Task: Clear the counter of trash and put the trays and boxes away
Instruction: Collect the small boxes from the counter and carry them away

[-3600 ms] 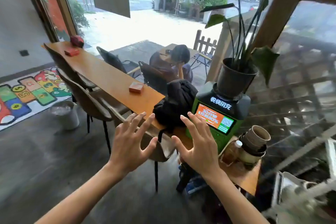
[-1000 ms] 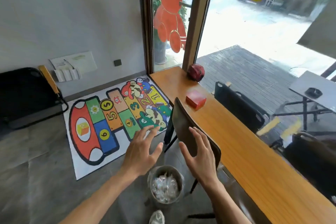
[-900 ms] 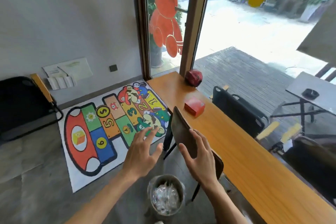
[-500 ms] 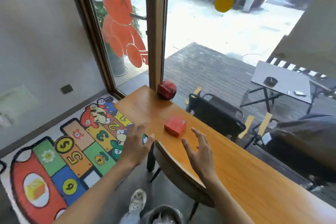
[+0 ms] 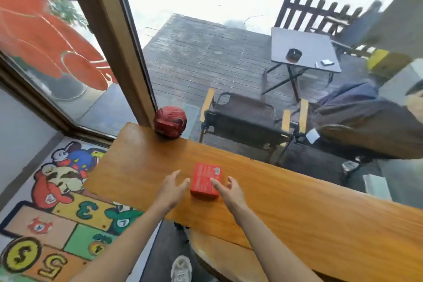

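The tabletop (image 5: 286,201) is a long slab of glossy orange wood, smooth and probably slick under cardboard. On it, between my hands, lies the red box (image 5: 206,179), a flat printed carton, likely light and easily dented. I'd take it by its two long sides. My left hand (image 5: 171,188) and right hand (image 5: 229,190) flank it, each grip spread, fingers not yet closed. A crumpled red ball (image 5: 170,121) sits by the window post.
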